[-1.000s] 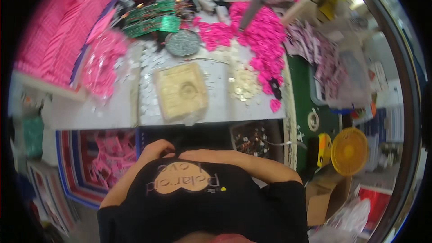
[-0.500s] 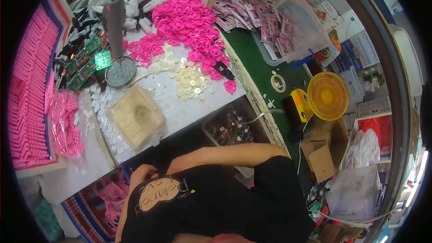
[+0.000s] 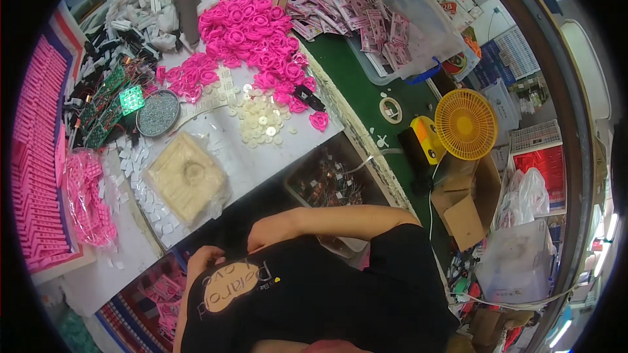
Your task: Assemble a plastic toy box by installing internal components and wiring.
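Both my hands are low in front of my black shirt, by the table's near edge. My left hand (image 3: 203, 259) has its fingers curled inward, and whatever they hold, if anything, is hidden. A little to its right, my right hand (image 3: 267, 230) bends in toward the shirt, its fingers out of sight behind the fabric. Nearest to them on the white tabletop (image 3: 252, 163) lies a cream square moulded block (image 3: 185, 178) with a round hollow, in clear plastic. Beyond it are a pile of cream discs (image 3: 260, 117) and a round dish of grey granules (image 3: 157, 113).
Bright pink ring-shaped parts (image 3: 248, 29) are heaped at the back. Green circuit boards (image 3: 108, 88) and pink stacked parts (image 3: 36, 157) stand left. A bin of wired parts (image 3: 327, 183) sits below the table edge. Right are a yellow fan (image 3: 466, 124) and clear tub (image 3: 418, 46).
The whole view has shifted, with the tabletop things sitting farther left. The grey hanging pole appears higher and no longer covers the dish. My hands look slightly farther apart.
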The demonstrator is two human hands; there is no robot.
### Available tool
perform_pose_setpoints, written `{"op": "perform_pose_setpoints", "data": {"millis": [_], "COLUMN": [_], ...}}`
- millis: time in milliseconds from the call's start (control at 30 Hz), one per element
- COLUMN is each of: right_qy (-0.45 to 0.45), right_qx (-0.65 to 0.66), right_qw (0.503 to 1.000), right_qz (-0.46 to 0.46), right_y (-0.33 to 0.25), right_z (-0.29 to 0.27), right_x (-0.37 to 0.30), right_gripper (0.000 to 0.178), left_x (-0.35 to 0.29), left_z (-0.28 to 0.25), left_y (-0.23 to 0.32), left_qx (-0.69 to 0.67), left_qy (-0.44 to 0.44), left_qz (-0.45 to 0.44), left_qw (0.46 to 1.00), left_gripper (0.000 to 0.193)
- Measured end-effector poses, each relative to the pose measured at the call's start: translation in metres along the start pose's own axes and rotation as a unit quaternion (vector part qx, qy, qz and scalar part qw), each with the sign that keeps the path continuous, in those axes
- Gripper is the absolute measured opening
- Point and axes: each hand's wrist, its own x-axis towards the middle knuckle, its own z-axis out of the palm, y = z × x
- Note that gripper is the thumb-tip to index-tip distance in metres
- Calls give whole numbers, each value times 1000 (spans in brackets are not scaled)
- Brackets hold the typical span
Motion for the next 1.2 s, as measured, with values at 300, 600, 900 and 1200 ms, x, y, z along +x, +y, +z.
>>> {"op": "perform_pose_setpoints", "data": {"millis": [300, 600, 900, 1200], "right_qy": [20, 96, 33, -36], "right_qx": [117, 145, -8, -30], "right_qw": [993, 980, 993, 999], "right_qz": [-15, -97, -114, -10], "right_y": [-12, -8, -5, 2], "right_z": [4, 13, -11, -22], "right_x": [12, 37, 31, 33], "right_gripper": [29, 30, 35, 36], "left_x": [8, 0, -10, -14], "left_z": [-3, -8, -7, -5], "left_y": [21, 30, 12, 1], "left_qx": [11, -14, -16, -60], "left_qy": [25, 41, 51, 7], "left_qz": [59, -1, 1, -96], "left_qw": [998, 999, 999, 994], "left_gripper": [17, 16, 17, 19]}}
